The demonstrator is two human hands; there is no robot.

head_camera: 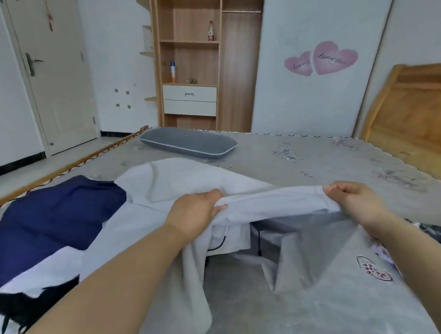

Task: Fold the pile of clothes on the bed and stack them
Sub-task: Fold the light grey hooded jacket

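A light grey garment (272, 202) was held up at its top edge, stretched flat, and the rest hung down onto the bed (321, 156). A dark blue garment (55, 211) lay spread out on the left beside it.

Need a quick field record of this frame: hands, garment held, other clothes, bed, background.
left hand: grips one end of the light grey garment's edge
right hand: pinches the other end of that edge
light grey garment: edge stretched between the hands, raised off the bed, the rest draping down
navy garment: lies spread on the bed at left
black garment: at lower left, with straps
bed: grey patterned cover
pillow: grey, at far edge
background: wooden shelf unit, white door
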